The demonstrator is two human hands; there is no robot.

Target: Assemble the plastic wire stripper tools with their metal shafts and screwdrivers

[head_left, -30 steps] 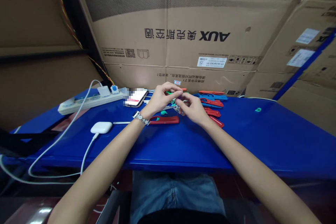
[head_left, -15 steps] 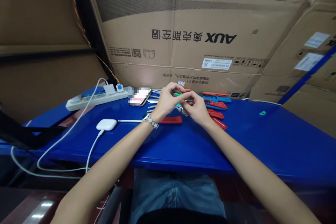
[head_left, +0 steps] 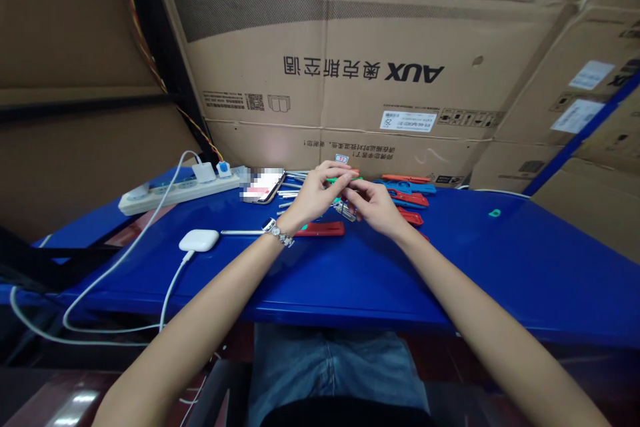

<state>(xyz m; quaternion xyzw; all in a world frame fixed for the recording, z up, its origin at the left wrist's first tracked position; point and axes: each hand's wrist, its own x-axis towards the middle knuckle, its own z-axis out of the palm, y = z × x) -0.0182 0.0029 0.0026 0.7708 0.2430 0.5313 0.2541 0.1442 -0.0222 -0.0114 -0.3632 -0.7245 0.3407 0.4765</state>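
My left hand [head_left: 319,192], with a silver watch on its wrist, meets my right hand [head_left: 376,204] over the middle of the blue table. The fingers of both are drawn together at the tips around something small, mostly hidden. A green piece [head_left: 342,179] shows by the left fingers; whether it is held, I cannot tell. Just below the fingertips lies a clear, shiny piece [head_left: 345,211]. Nearer me is a long red plastic casing [head_left: 325,229], and a thin metal rod [head_left: 243,233] extends to its left. Red casings [head_left: 413,199] and blue ones [head_left: 417,187] lie beside my right hand.
Metal rods [head_left: 287,194] lie left of my hands, near a phone [head_left: 265,185]. A white earbud case [head_left: 199,240] on a cable and a power strip [head_left: 185,192] are further left. A small green part [head_left: 494,213] lies right. Cardboard [head_left: 360,27] stands behind.
The fingertips have shifted slightly, my right fingers now lower beneath the left ones. The clear piece shows more plainly. The whole view has moved a little.
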